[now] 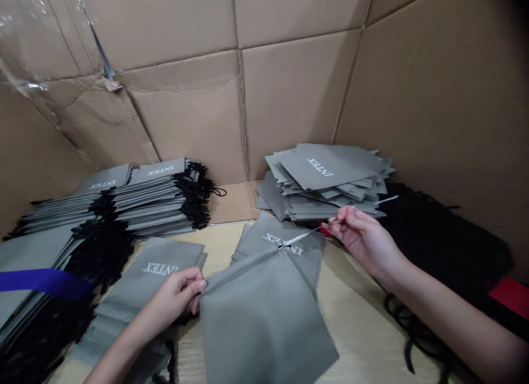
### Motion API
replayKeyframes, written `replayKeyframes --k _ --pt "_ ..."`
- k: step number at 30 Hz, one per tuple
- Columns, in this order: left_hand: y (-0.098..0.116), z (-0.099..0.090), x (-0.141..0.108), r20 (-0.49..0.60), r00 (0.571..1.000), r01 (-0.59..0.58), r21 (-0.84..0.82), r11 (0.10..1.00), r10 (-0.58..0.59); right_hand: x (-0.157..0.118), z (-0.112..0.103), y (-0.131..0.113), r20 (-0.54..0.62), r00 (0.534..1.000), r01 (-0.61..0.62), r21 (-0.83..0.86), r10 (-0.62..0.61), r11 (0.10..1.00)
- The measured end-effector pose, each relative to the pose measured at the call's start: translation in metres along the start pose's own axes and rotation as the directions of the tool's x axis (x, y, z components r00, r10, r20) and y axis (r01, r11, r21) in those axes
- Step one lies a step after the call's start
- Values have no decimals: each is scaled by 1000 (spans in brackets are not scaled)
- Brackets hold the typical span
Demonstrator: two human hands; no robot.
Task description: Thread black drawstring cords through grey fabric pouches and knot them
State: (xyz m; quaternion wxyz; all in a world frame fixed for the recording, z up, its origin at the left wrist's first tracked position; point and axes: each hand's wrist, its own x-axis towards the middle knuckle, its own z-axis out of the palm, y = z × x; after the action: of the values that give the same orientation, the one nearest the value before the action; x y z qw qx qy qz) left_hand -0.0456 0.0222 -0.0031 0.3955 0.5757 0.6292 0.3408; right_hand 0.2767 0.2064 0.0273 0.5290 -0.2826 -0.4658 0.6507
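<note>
I read left grip pinching grey INTEX bag at its corner | right grip clenched on white cord at its hem | stacked bags beyond on surface

A packing workshop, with cardboard walls around stacks of grey INTEX bags

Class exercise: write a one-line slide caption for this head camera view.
Bare left hand grips the edge of a grey fabric drawstring bag while the right hand pinches its thin white cord.
</note>
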Motion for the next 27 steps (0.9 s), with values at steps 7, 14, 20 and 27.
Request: replayKeyframes --k 7,14,20,27 --pt "3 3 0 -20 999 28 -94 995 -30 3 -2 1 -28 999 33 19 -32 999" --pt "-9 7 5 23 998 63 -76 995 -61 -1 0 -5 7 998 61 4 -61 998" --pt "-16 6 7 -89 996 -2 -62 998 -4 3 -6 -13 -65 991 120 24 -118 992" --pt "-19 5 9 -47 998 34 -40 999 -35 12 -26 -37 -143 948 283 -23 -284 959"
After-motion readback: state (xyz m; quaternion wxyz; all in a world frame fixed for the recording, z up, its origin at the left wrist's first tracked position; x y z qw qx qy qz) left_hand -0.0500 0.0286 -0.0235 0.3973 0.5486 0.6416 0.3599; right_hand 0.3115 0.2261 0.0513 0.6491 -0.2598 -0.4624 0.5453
